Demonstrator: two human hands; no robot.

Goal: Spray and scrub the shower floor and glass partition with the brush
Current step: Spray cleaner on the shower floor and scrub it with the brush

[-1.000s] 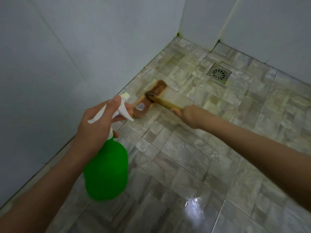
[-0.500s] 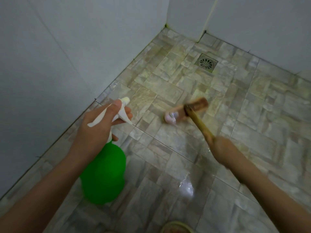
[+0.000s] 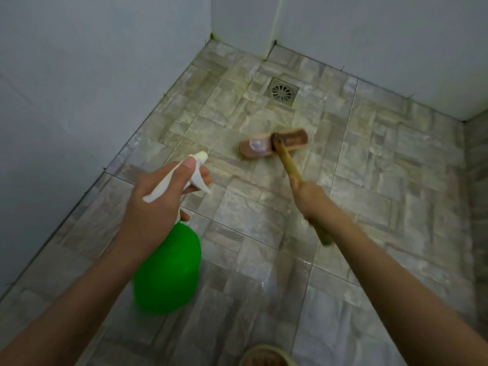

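1. The left hand (image 3: 155, 204) grips the white trigger head of the green spray bottle (image 3: 169, 268), with the thumb on top and the fingers curled at the trigger.
2. The right hand (image 3: 307, 196) is closed around the wooden handle of the scrub brush (image 3: 290, 140).
3. The brush head rests on the tiled shower floor (image 3: 383, 167), near the floor drain (image 3: 281, 91) and apart from it.
4. The floor shows a wet sheen below the hands.

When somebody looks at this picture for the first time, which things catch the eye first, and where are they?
The green spray bottle stands out most, low on the left, gripped at its white trigger head by the left hand. Next comes the wooden brush in the right hand, its head down on the tiled floor near the middle. Beyond it, a metal drain sits near the far corner.
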